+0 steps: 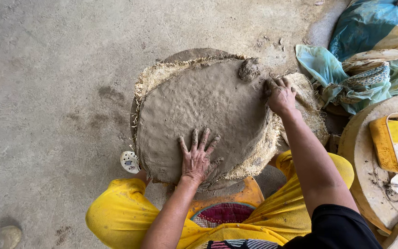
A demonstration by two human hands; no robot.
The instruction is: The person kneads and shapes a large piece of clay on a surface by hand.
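Pressing your left hand [198,160] flat, fingers [194,138] spread wide and gripping nothing, you pin the one slab of wet clay [199,110] near its front edge, likely to steady it; your right hand [279,96] curls its fingers over the far right rim, seemingly gripping clay and burlap [254,159] together; the slab lies on that single sacking sheet over a round stand between your knees; one small clay lump [248,69] sits at the top edge.
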